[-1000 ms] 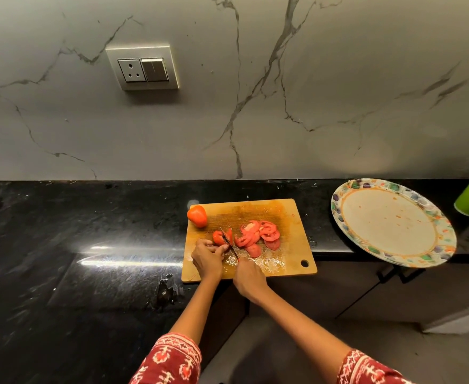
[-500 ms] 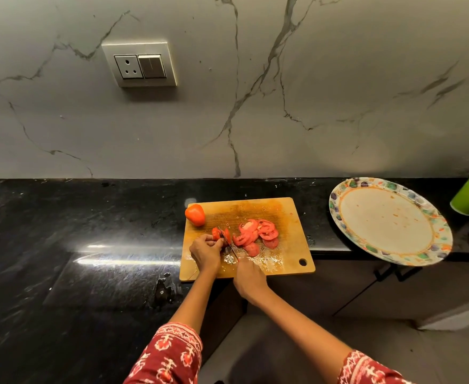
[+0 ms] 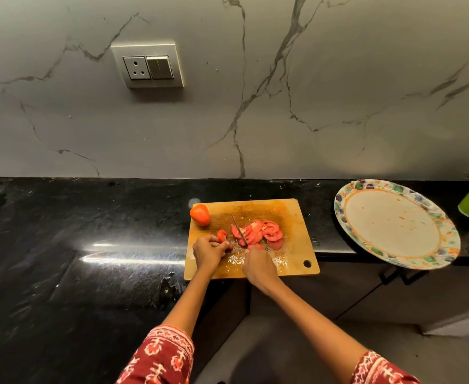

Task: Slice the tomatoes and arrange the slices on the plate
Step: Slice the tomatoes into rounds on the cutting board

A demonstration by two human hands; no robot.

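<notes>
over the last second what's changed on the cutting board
The knife in the right hand has shifted right, away from the tomato end piece that the left hand pins, and now lies against the pile of slices. The end piece looks smaller. The whole tomato, cutting board and plate stayed put.

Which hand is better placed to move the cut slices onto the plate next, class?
Probably the right hand: it is beside the tomato slices and nearer the plate, though it holds the knife.
</notes>
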